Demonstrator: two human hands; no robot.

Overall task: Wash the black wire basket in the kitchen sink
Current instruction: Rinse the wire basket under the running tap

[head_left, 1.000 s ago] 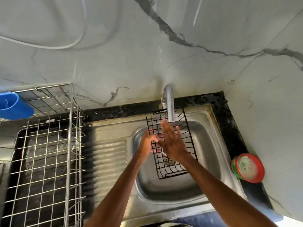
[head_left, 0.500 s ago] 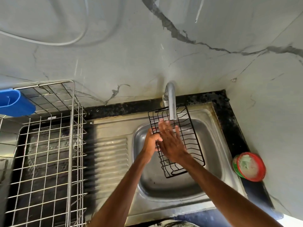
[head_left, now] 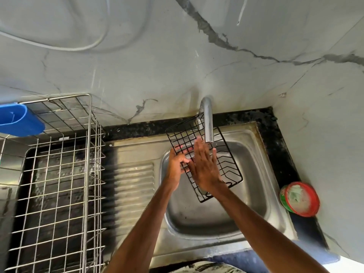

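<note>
The black wire basket (head_left: 226, 164) is held tilted over the steel sink bowl (head_left: 254, 186), its upper end under the tap spout (head_left: 208, 125). My left hand (head_left: 176, 166) grips the basket's left edge, fingers curled through the wires. My right hand (head_left: 205, 168) lies flat with straight fingers on the basket's wire grid, fingertips just below the spout. Whether water is running is unclear.
A steel wire dish rack (head_left: 59, 184) with a blue plastic holder (head_left: 19, 121) stands on the left. The ribbed drainboard (head_left: 134, 186) lies between rack and bowl. A red-rimmed tub of dish soap (head_left: 300, 199) sits on the black counter at the right. A marble wall stands behind.
The basket has tilted and swung, its lower end moving right. My right hand has slid up the grid towards the spout. My left hand keeps its grip.
</note>
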